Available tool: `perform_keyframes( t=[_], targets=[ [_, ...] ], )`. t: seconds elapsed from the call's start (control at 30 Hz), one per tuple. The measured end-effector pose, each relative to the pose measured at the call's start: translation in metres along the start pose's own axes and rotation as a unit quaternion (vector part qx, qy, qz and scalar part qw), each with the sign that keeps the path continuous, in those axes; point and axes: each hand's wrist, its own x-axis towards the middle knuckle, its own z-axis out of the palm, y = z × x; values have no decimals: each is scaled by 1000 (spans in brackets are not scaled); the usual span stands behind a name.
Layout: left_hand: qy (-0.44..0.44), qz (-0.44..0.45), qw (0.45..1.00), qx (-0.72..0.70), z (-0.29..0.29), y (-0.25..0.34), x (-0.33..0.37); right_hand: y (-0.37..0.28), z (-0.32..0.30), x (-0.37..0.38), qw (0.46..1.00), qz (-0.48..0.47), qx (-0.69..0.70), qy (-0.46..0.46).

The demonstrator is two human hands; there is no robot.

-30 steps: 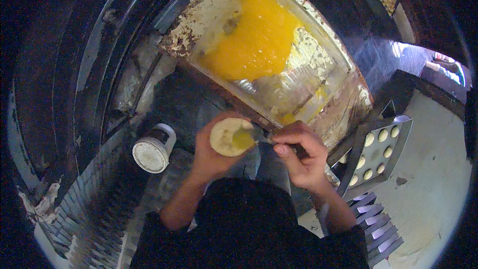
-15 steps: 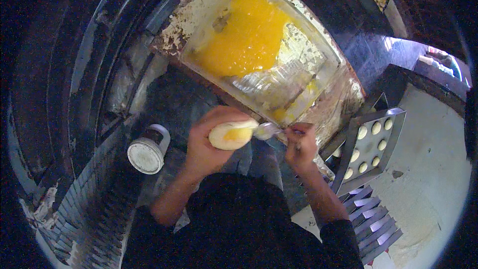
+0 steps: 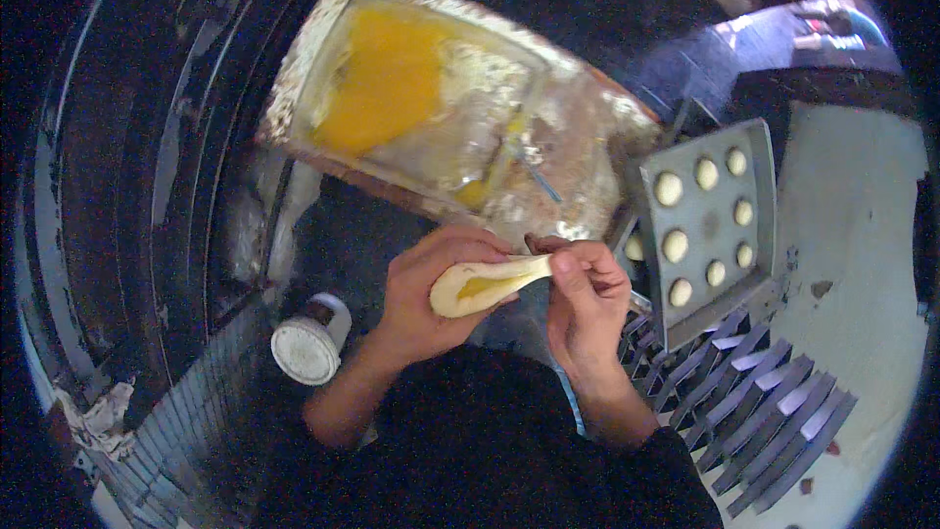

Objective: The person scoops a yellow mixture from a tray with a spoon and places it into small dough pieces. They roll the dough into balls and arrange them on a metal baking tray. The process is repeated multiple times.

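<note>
Folded round of pale dough with yellow filling showing in its crease, held above the lap, just below the battered tray of yellow filling; cupped in the left hand, fingers curled around its underside; pinched at the right-hand tip by the right hand, thumb and forefinger closed on the edge. Probably soft, light, easily torn, greasy where filling seeps; best supported from beneath, seam gripped only at the rim. Grey tray of small dough balls to the right; white-lidded jar lower left.
</note>
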Motion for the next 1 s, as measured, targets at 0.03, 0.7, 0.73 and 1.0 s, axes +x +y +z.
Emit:
perform_keyframes(
  t=[0.03,0.7,0.73,1.0],
  targets=[
    [-2,-7,1000,2,21,12,0,-15,-14,-16,997,22,58,50],
    [-267,326,907,-8,200,196,-45,-134,-81,-242,915,-339,113,185],
    [-267,301,912,-82,196,206,-47,-139,-73,-248,909,-348,39,227],
    [-273,401,871,72,98,183,-76,-96,7,-272,781,-409,-415,224]
  ],
)
